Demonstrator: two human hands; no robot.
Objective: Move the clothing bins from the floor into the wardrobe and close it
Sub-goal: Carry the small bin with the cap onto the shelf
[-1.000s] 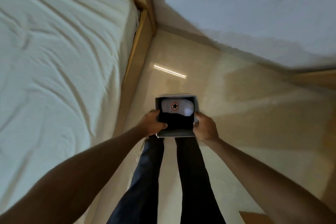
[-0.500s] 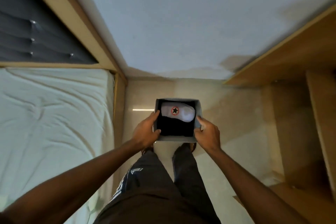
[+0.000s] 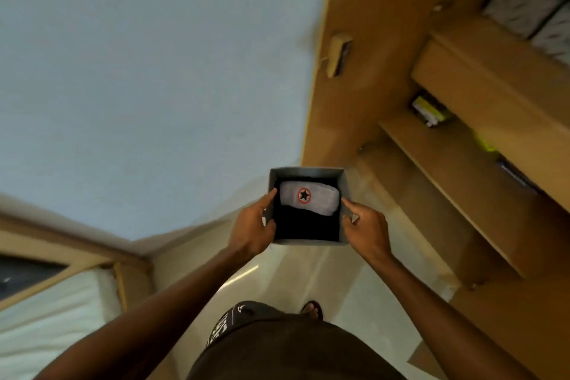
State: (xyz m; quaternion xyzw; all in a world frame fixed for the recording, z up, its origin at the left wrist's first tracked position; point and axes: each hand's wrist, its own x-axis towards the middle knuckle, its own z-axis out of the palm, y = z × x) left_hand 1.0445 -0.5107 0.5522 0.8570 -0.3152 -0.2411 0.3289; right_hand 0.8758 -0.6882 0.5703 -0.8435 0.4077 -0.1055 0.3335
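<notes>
I hold a small grey clothing bin in front of my body, well above the floor. Inside lies dark folded cloth with a white piece bearing a red-ringed black star. My left hand grips the bin's left wall and my right hand grips its right wall. The open wooden wardrobe stands to the right, its shelves facing me. Two grey patterned bins sit on its upper shelf.
The wardrobe door with a wooden handle stands open beyond the bin. Small dark and yellow items lie on a middle shelf. A bed with a white sheet is at lower left. A pale wall fills the left.
The bin has risen from near the floor to chest height in both hands. My view has swung right, away from the bed, bringing the open wardrobe shelves into sight.
</notes>
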